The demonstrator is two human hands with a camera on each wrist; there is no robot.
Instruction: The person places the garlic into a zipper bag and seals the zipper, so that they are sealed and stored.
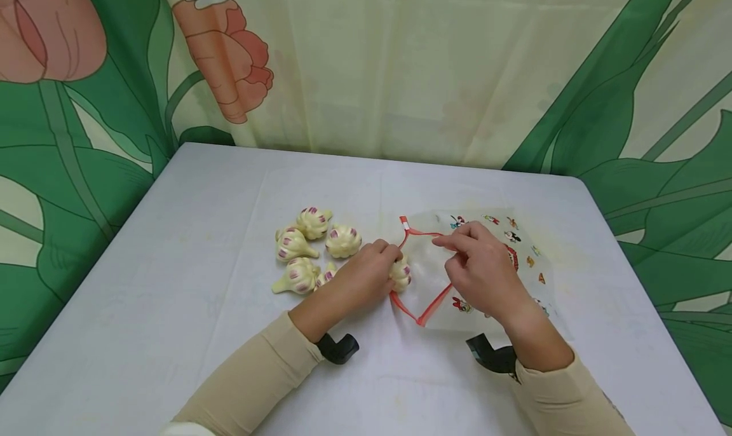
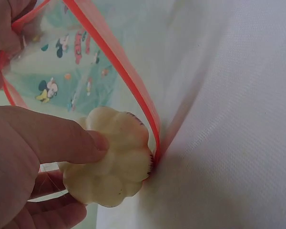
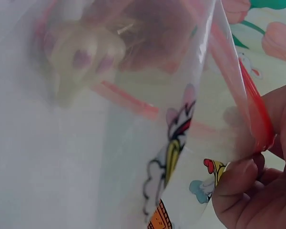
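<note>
My left hand grips a garlic bulb, pale with purple streaks, thumb on one side and fingers beneath. That bulb is at the mouth of a clear plastic zip bag with red edging and cartoon prints. Pinched in my right hand is the bag's red rim, lifted so the mouth gapes. Through the film, the right wrist view shows the bulb blurred. Left of my left hand lie several more garlic bulbs, one partly hidden behind the forearm.
A white-covered table carries everything. Behind it hangs a curtain printed with flowers and leaves. Black curved wrist mounts stick out beneath both wrists.
</note>
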